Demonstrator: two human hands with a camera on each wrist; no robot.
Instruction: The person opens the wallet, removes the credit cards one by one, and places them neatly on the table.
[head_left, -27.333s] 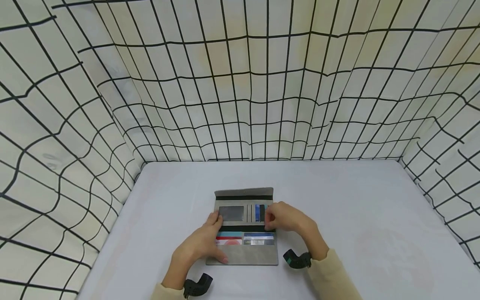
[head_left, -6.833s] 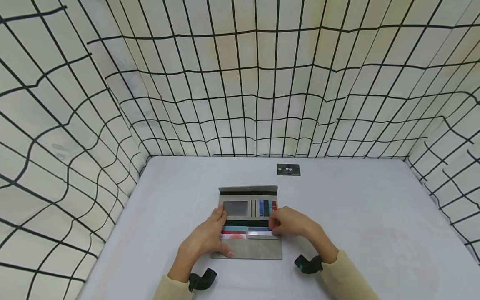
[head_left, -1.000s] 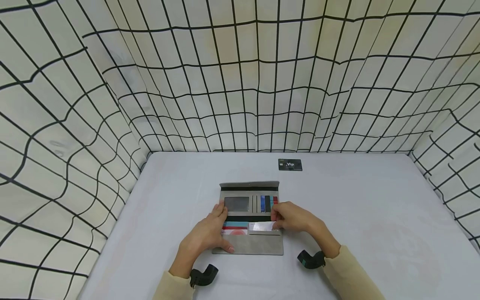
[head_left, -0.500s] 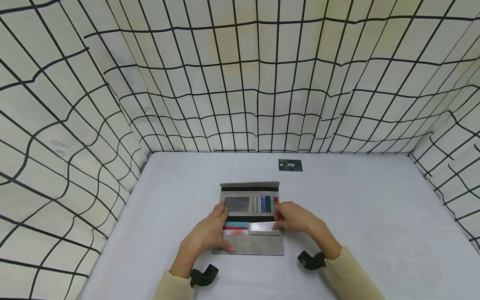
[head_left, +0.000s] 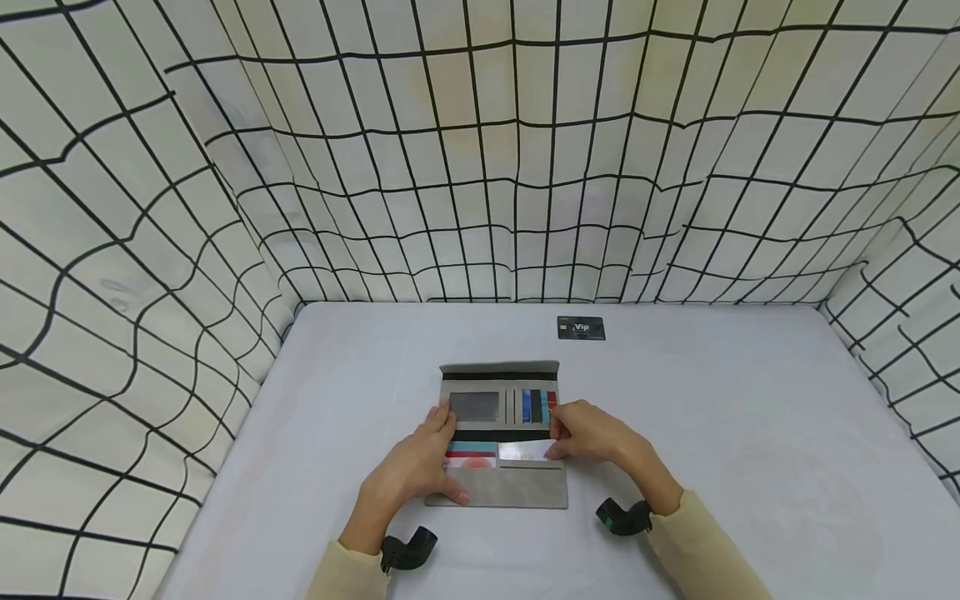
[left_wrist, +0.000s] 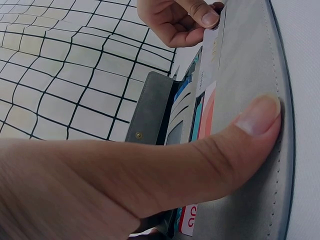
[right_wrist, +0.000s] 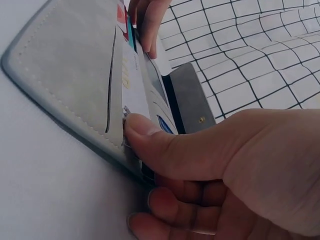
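A grey wallet [head_left: 517, 490] lies unfolded on the table, with cards in its slots. My left hand [head_left: 412, 467] rests flat over its left side, the thumb [left_wrist: 257, 117] pressing on the lower panel near the stitched edge. At the lower right slot my right hand [head_left: 588, 433] pinches the right end of a whitish card [head_left: 522, 451] between thumb and curled fingers. In the right wrist view this card [right_wrist: 134, 82] stands partly out of the slot. Beside it sits a red, white and teal card [head_left: 471, 454]. Blue, dark and red cards [head_left: 536, 406] fill the upper right slots.
A black card marked "Vip" [head_left: 581, 328] lies behind the wallet near the table's far edge. The white table [head_left: 720, 400] is bordered by white walls with a black grid [head_left: 555, 167]. A dark wrist camera [head_left: 408, 550] is strapped to each wrist.
Since the oldest frame the black card has appeared on the table. The lower right slot showed a blue-and-white card 6.8 s ago; now the whitish one shows there. Over the last second, hardly any movement.
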